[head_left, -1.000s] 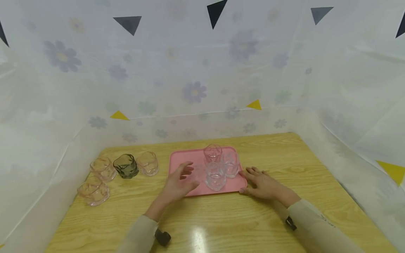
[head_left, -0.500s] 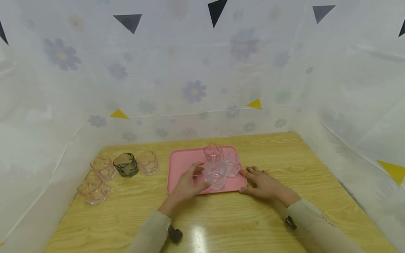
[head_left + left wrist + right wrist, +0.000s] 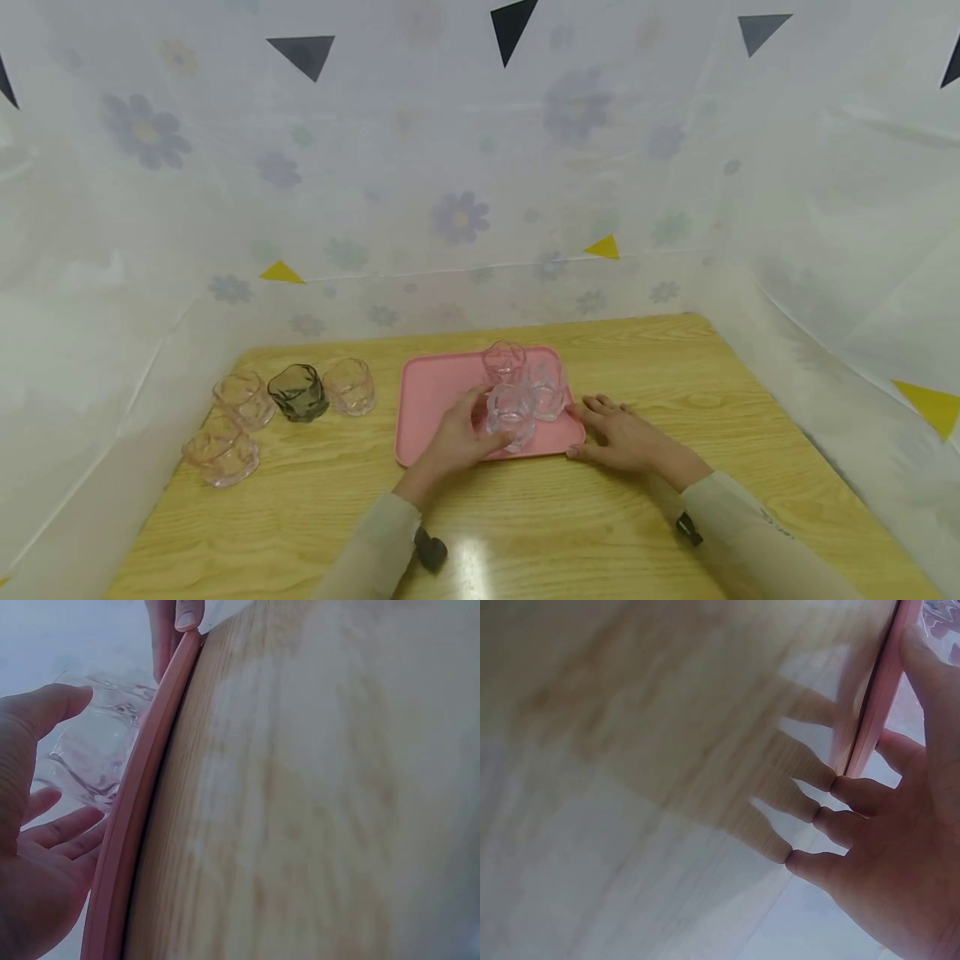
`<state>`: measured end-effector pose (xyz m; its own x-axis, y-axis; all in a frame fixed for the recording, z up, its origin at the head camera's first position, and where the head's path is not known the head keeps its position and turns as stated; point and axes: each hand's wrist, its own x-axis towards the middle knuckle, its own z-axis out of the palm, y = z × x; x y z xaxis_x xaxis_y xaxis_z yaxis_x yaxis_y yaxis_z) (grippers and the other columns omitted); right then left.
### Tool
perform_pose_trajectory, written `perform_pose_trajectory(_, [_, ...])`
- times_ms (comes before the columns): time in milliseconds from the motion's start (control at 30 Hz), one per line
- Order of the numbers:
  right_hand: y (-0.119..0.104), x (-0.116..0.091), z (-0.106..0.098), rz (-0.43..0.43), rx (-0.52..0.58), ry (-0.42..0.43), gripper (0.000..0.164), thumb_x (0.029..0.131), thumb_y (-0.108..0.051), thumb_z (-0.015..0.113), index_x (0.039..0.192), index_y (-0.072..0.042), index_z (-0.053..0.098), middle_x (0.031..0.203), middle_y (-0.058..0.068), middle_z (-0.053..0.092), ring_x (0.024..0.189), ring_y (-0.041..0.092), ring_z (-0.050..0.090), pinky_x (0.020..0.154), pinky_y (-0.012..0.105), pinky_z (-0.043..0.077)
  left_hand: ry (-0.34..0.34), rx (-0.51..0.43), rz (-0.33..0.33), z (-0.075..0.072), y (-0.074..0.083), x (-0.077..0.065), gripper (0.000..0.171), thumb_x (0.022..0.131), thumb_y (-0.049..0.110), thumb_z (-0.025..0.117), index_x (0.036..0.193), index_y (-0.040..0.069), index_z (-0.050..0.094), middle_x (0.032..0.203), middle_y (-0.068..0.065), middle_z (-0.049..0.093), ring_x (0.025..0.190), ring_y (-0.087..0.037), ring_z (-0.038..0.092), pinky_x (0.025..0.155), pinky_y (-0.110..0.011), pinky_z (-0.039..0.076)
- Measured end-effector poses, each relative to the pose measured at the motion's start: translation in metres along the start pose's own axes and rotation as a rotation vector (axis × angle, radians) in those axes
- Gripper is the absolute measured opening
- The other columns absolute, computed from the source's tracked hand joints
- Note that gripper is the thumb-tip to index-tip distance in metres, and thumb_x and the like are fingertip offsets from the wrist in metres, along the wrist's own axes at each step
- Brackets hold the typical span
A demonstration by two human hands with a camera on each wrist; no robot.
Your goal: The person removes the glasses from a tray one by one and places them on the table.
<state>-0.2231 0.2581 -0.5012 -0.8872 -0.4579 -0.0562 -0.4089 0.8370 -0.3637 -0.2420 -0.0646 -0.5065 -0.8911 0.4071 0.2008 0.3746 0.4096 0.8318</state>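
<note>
On the pink tray (image 3: 435, 392) stand a front clear glass (image 3: 512, 421), another clear glass (image 3: 549, 392) behind it to the right, and a pinkish glass (image 3: 504, 360) at the back. My left hand (image 3: 459, 437) reaches over the tray's front edge, its thumb and fingers spread around the left side of the front clear glass. In the left wrist view, the thumb (image 3: 56, 709) is extended and the fingers are close beside the glass. At the tray's right front corner, my right hand (image 3: 618, 437) touches the tray edge, with several fingertips resting on the table.
At the left of the wooden table (image 3: 555, 525) stand a dark green glass (image 3: 300, 393) and several pink-tinted glasses, among them a near one (image 3: 222, 454) and one beside the green glass (image 3: 350, 387). White flowered sheeting (image 3: 360, 208) encloses the back and sides.
My left hand has moved right across the tray, from left of the front clear glass to around its side. My right hand, the tray and the glasses stay in place.
</note>
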Motion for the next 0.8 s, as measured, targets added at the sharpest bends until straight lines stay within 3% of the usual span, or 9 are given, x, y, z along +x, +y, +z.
perform_pose_trajectory(400, [-0.0036,-0.001,-0.004,0.004,-0.01,-0.009,0.085,0.099,-0.068,0.057,0.163,-0.013,0.042,0.165,0.031,0.036,0.155,0.053,0.029,0.119,0.079,0.024,-0.021,-0.006,-0.013,0.0054,-0.0001,0.0028,0.093,0.083,0.034,0.089,0.158,0.007,0.041,0.143,-0.016,0.063,0.131,-0.03,0.061,0.113,-0.049,0.051])
perform_pose_trajectory(800, [-0.005,-0.0014,-0.0044,0.004,-0.008,-0.01,0.085,0.1,-0.067,0.058,0.163,-0.012,0.042,0.165,0.032,0.036,0.155,0.055,0.029,0.119,0.08,0.024,0.007,0.032,-0.02,0.008,0.008,0.002,0.091,0.083,0.038,0.088,0.155,0.005,0.044,0.134,-0.014,0.067,0.118,-0.025,0.065,0.101,-0.044,0.057])
